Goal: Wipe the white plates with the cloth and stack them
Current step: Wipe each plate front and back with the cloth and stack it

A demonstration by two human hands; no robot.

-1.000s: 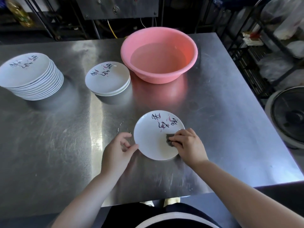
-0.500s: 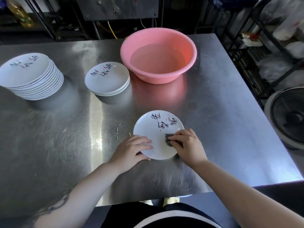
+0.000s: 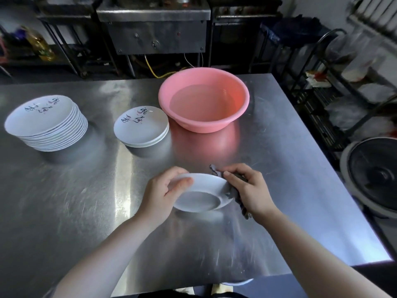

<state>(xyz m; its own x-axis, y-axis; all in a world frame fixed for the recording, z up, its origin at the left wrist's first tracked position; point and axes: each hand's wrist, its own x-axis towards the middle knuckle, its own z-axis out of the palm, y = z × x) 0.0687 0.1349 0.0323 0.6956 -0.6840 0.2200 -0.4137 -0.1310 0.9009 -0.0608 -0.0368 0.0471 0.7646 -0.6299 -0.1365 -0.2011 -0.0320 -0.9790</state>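
Over on the left a tall stack (image 3: 46, 123) waits, a short stack (image 3: 141, 126) beside it. Nearer, the left hand (image 3: 163, 193) grips the plate (image 3: 200, 195) bottom-up, baring its underside, while the right hand (image 3: 250, 190) clutches the cloth (image 3: 233, 191) against its rim above the tabletop (image 3: 86, 201).

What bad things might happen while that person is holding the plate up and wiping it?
1. The plate is flipped underside up, with only the left hand holding one rim. If that grip slips, it may drop onto the metal table and chip.
2. The right hand pushes the dark cloth against the opposite rim; a hard push might knock the plate loose.
3. The pink basin of water sits close behind, so a big arm swing might bump it and spill.
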